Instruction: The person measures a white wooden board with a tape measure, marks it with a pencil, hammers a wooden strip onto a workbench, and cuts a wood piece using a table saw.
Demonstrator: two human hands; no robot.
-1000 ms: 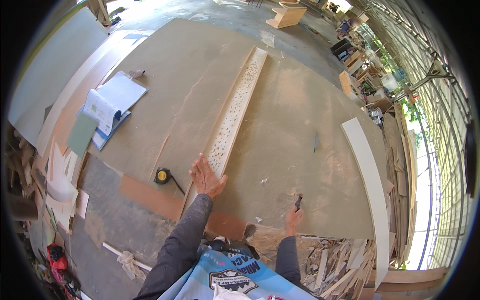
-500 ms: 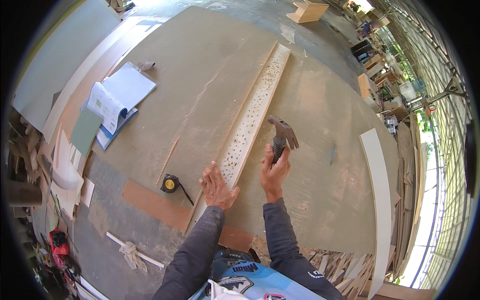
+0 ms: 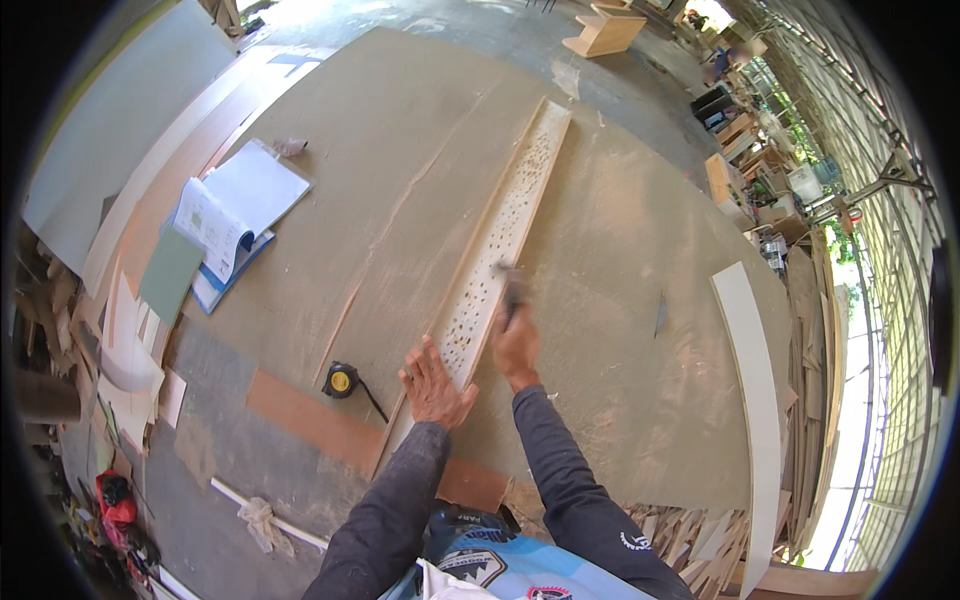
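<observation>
A long, narrow wooden channel (image 3: 508,205) with raised side strips lies slanting across the work table, its pale inner face dotted with many dark spots. My left hand (image 3: 437,387) rests flat across its near part, fingers spread. In my right hand (image 3: 516,350) is a hammer (image 3: 513,287), gripped by the handle and smeared by motion. The hammer head is at the right edge of the channel, beyond my left hand; whether it touches the wood I cannot tell. A black and yellow tape measure (image 3: 341,380) sits left of my left hand.
An open binder of papers (image 3: 240,205) lies on the far left of the table (image 3: 620,380). A long white strip (image 3: 748,400) stretches along the right edge. Wood offcuts (image 3: 690,540) are piled below. A brown board strip (image 3: 310,415) lies near the front, beside a white stick (image 3: 270,515).
My right hand has swung the hammer left and down from beside the channel to its right edge. My left hand stays on the channel. The whole view has shifted slightly.
</observation>
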